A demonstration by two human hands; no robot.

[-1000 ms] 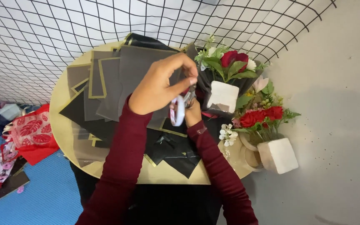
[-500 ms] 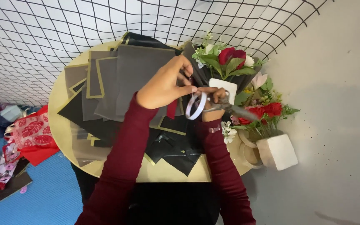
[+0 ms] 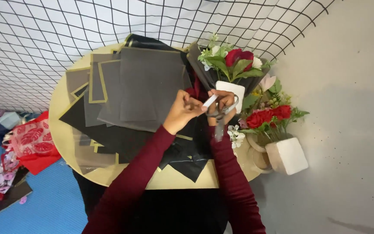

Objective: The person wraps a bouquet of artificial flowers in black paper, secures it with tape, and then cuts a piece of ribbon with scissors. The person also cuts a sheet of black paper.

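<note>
scissors [image 3: 220, 118]: grey metal blades with a dull sheen; handle loops look like smooth plastic
white strip [image 3: 210, 101]: smooth, matt, paper-like
wrapping sheets [image 3: 143, 86]: thin dark paper or film, matt, some with a shiny gold edge
round table [image 3: 57, 104]: pale, smooth top, faint sheen
sleeves [image 3: 139, 173]: dark red knit cloth, matt
wire grid [image 3: 44, 39]: thin black metal
white blocks [image 3: 287, 156]: matt, foam-like
floor mat [image 3: 53, 208]: blue, finely textured
</note>
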